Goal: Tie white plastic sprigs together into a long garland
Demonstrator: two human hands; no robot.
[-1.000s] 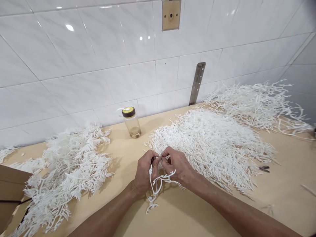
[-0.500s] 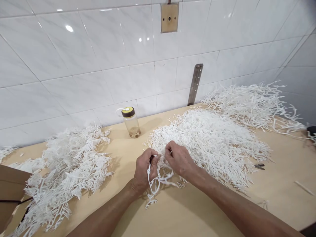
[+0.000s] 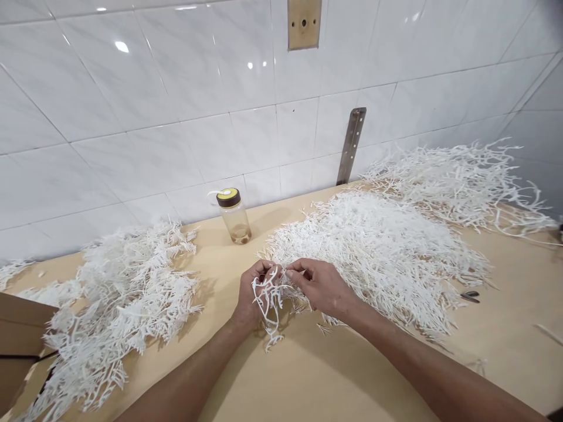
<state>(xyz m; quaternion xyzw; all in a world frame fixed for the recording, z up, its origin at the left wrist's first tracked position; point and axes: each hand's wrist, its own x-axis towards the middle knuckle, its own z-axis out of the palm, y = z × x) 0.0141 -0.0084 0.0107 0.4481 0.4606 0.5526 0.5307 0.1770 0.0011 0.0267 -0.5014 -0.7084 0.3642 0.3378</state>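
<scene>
My left hand (image 3: 253, 296) is closed on a white branching plastic piece (image 3: 269, 302), whose thin curly branches hang over the fingers and below them. Close to its right, my right hand (image 3: 319, 286) pinches with thumb and forefinger at the end of a branch of that piece. Just behind and right of both hands lies a wide heap of small white sprigs (image 3: 373, 252). A few loose sprigs (image 3: 324, 328) rest on the table under my right wrist.
On the left lies a pile of white feathery pieces (image 3: 132, 287) beside a cardboard box (image 3: 21, 346). A lidded bottle (image 3: 237, 217) and a metal strip (image 3: 350, 146) stand near the tiled wall. Longer white branches (image 3: 457, 181) lie back right; a small dark tool (image 3: 470, 296) lies right.
My right hand has turned and its fingertips have come close to my left hand. The white piece has swung up over my left fingers. The view has shifted slightly.
</scene>
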